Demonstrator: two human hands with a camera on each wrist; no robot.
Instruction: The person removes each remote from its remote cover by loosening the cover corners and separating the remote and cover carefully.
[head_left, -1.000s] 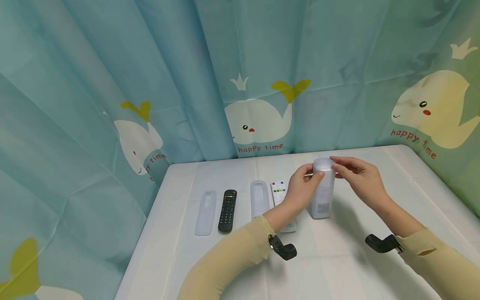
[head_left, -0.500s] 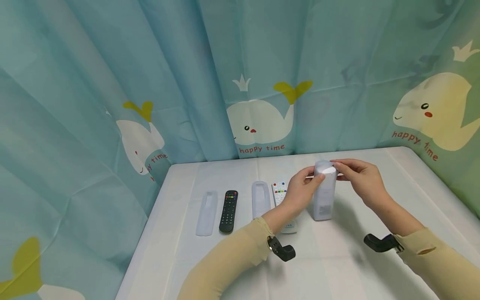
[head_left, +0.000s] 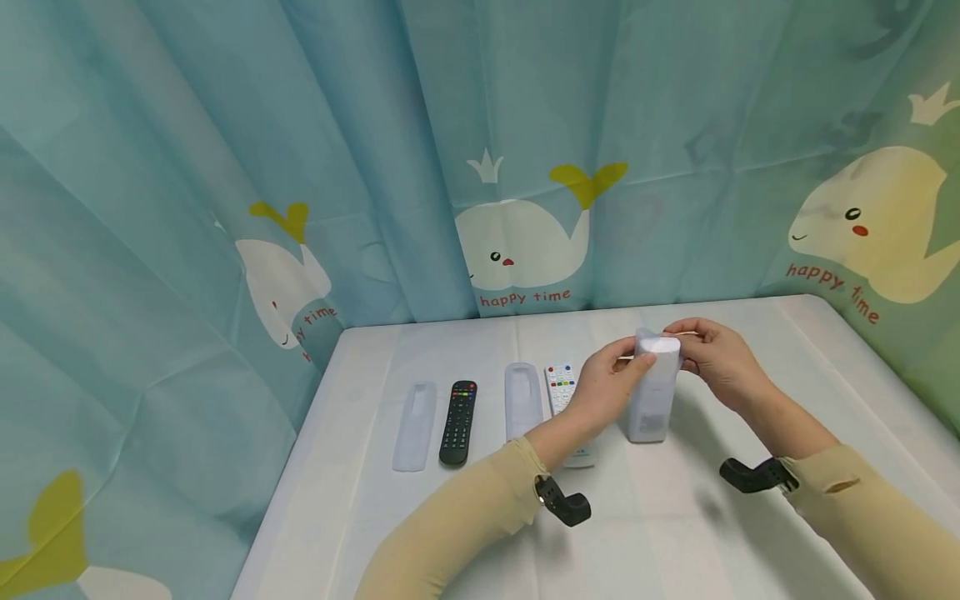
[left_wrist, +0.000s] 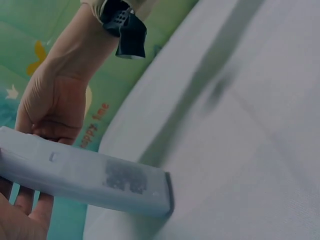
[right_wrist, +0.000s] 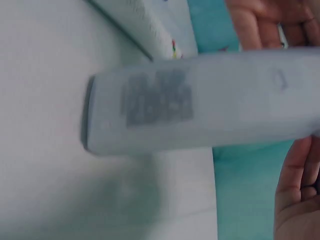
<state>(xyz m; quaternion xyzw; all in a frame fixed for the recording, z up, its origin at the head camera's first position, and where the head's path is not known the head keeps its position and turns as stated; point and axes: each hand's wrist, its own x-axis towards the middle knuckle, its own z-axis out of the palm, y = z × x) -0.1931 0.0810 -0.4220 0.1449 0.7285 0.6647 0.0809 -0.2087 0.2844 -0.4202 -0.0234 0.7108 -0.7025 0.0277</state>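
A white remote control (head_left: 654, 392) stands on end on the table, its back toward me, in a translucent silicone cover (head_left: 642, 335). The remote's white top end shows bare, with the cover's upper edge behind it. My left hand (head_left: 609, 385) grips the upper left side, thumb on the back. With its fingertips my right hand (head_left: 722, 360) pinches the cover at the upper right; the remote partly hides those fingers. A dark printed label (right_wrist: 157, 97) shows through the cover in the right wrist view.
To the left lie a black remote (head_left: 457, 423), an empty translucent cover (head_left: 414, 427), a second cover (head_left: 522, 400) and a white remote with coloured buttons (head_left: 560, 386), partly behind my left arm. A whale-print curtain (head_left: 360, 167) hangs along the table's back edge.
The cover's top edge has slipped back off the remote's top end, which now shows bare. My right hand has shifted slightly down; the left keeps its grip.
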